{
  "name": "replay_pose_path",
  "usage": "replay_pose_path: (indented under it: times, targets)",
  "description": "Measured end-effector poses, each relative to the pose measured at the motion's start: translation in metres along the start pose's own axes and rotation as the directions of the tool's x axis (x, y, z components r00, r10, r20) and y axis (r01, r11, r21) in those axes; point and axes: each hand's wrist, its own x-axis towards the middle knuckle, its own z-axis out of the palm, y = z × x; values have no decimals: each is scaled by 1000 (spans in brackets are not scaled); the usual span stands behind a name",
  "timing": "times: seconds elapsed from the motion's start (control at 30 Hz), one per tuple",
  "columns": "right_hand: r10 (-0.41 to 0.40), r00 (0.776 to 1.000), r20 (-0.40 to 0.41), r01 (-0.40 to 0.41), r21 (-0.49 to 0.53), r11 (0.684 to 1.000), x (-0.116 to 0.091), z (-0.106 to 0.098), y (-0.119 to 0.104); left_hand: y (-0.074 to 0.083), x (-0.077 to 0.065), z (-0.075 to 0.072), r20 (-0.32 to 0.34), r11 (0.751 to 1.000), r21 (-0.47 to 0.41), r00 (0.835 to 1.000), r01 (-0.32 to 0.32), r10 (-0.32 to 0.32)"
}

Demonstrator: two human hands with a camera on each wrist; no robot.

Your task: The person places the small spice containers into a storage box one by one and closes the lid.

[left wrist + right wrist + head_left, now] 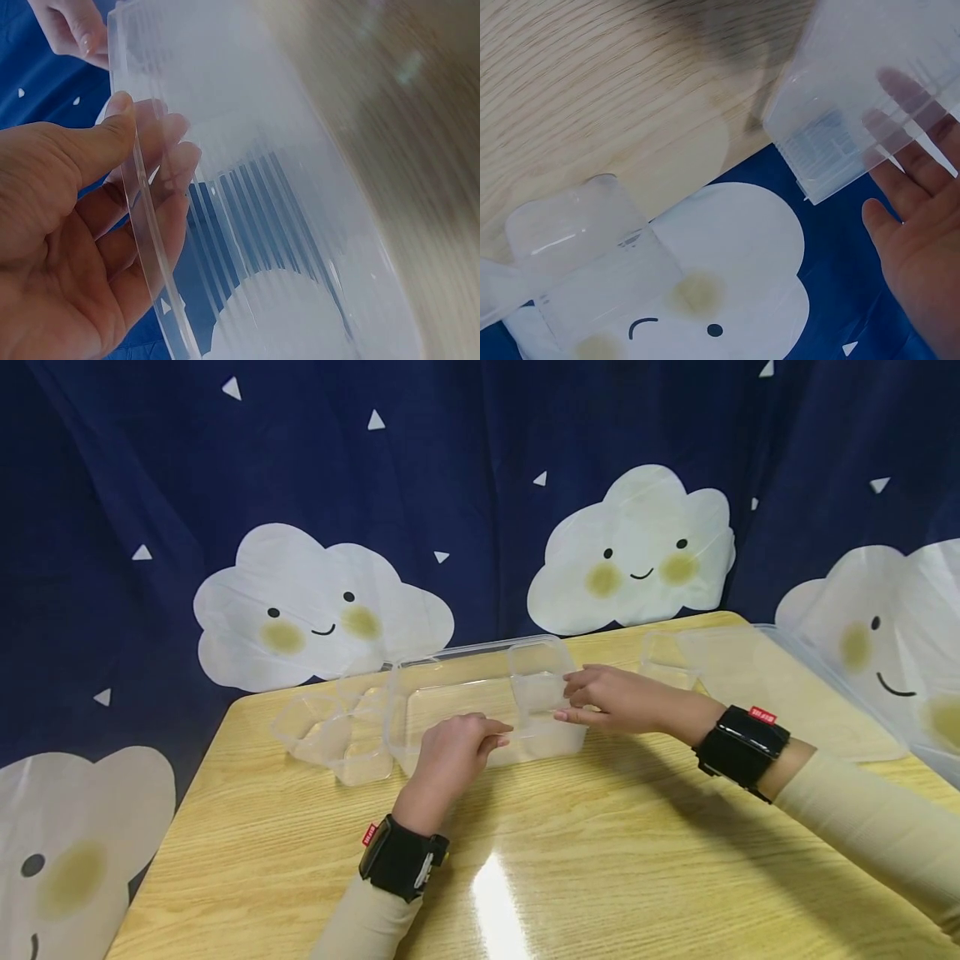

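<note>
A large clear plastic box [557, 745] stands at the back middle of the table. Inside its right end sits a smaller clear container [536, 664]. At the front rim, my left hand [459, 745] grips the box, thumb on one side of the wall and fingertips [191, 154] showing through the plastic. My right hand [611, 697] is at the box's right end, its fingers relaxed and reaching over the rim. Through the clear wall [832, 105] the right fingertips [896, 82] show, while the right thumb stands apart from it.
Several small clear containers [362, 767] stand left of the box. Another small clear container [667, 675] is behind my right forearm. A large flat translucent lid [795, 693] lies at the table's right. Behind the wooden table [600, 877] hangs a blue cloud-print curtain [480, 485].
</note>
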Motion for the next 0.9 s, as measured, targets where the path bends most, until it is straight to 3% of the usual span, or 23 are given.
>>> replay_pose_path:
  times: [0.43,0.67,0.9]
  targets:
    - [10,1000,2,-10,0,1000,-3,0,1,0,-1,0,0,1000,4,1000,3,-3]
    - [-6,1000,-25,5,-17,1000,-6,5,3,1,-2,-1,-32,1000,-27,999,3,-3]
    - [-38,993,-112,42,35,998,-12,6,6,2,-2,3,-59,1000,-10,998,-10,9]
